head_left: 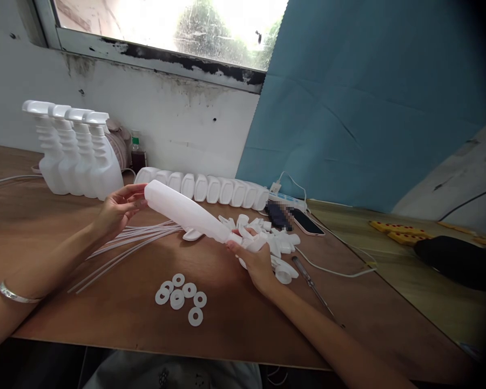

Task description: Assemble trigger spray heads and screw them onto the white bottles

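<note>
A white spray bottle (186, 210) is held tilted above the table, its base up to the left and its neck down to the right. My left hand (123, 208) grips the base end with the fingertips. Around the neck and the white spray head, my right hand (253, 259) is closed. Behind and beside that hand lies a pile of white spray heads (281, 240). Below the bottle, several white ring washers (177, 299) lie on the table. Thin white tubes (141, 233) lie in a bundle under my left hand.
Several assembled spray bottles (76, 151) stand at the left back. A row of white bottles (200, 188) lies along the wall. A screwdriver (314, 286), a phone (308, 222), a power strip (287, 201) and its cable are to the right. A dark bottle (137, 156) stands behind.
</note>
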